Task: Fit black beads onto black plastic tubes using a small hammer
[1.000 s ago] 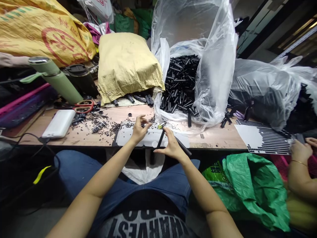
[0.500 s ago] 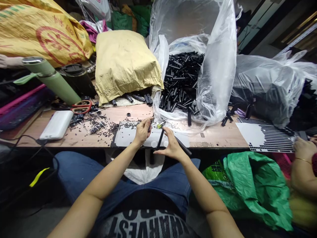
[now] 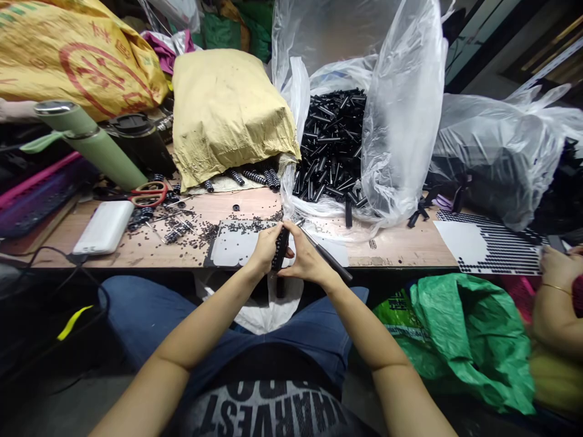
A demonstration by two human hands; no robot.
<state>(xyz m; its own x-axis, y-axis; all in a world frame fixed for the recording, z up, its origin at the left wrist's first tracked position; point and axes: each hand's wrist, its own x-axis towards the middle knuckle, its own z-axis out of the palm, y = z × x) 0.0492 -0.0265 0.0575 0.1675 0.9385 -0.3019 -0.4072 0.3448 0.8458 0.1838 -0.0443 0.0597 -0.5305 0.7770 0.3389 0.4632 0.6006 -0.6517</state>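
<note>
My left hand [image 3: 264,247] and my right hand [image 3: 306,254] meet over the front of the table. Between them stands a slim black tube [image 3: 279,247] with a row of small pale marks along it. My left fingers close around its left side, while my right thumb and fingertips press at its top and right side. Fingers hide part of the tube. Beside my right hand lies a tool with a black handle [image 3: 334,262] and a thin metal shaft. Under my hands is a pale sheet [image 3: 228,249], with many tiny black rings [image 3: 207,233] scattered to its left.
A clear plastic bag [image 3: 401,133] full of black tubes [image 3: 330,145] stands behind. Left of it are a yellow sack [image 3: 232,115], red-handled scissors [image 3: 150,194], a white power bank [image 3: 104,227] and a green flask [image 3: 107,155]. A co-worker's hand [image 3: 558,270] is at far right by a dotted sheet [image 3: 492,246].
My hands have come together. The black tube that stood in my right hand, apart from my left, is now between both hands. The yellow-green piece near my right fingertips is out of sight.
</note>
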